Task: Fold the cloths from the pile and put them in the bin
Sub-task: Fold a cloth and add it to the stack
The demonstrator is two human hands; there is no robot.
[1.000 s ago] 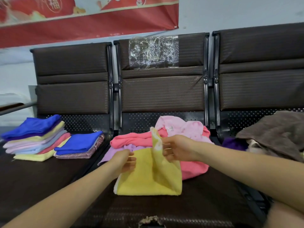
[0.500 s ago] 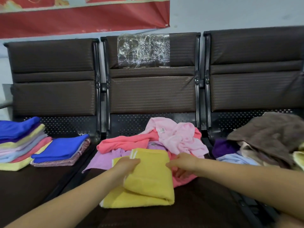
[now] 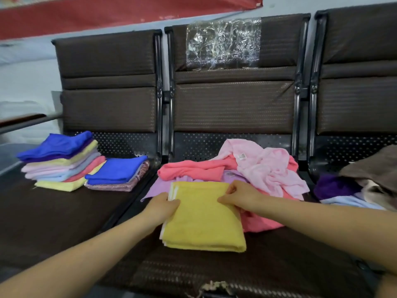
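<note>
Both hands on the folded yellow towel (image 3: 204, 218), long axis running away from us: left hand (image 3: 163, 208) grips its left edge, right hand (image 3: 240, 195) seems to pinch the far right corner.

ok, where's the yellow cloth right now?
Head view, centre: the yellow cloth lies folded on the middle seat, before the pink pile, left hand and right hand gripping its edges.

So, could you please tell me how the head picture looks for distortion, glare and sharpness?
Head view: wide-angle bending tilts the chair backs and bows the arms at the edges; the plastic sheet catches glare; light is soft and even, with faint shadow under the yellow cloth; the centre is fairly sharp, the banner and corners soft.
</note>
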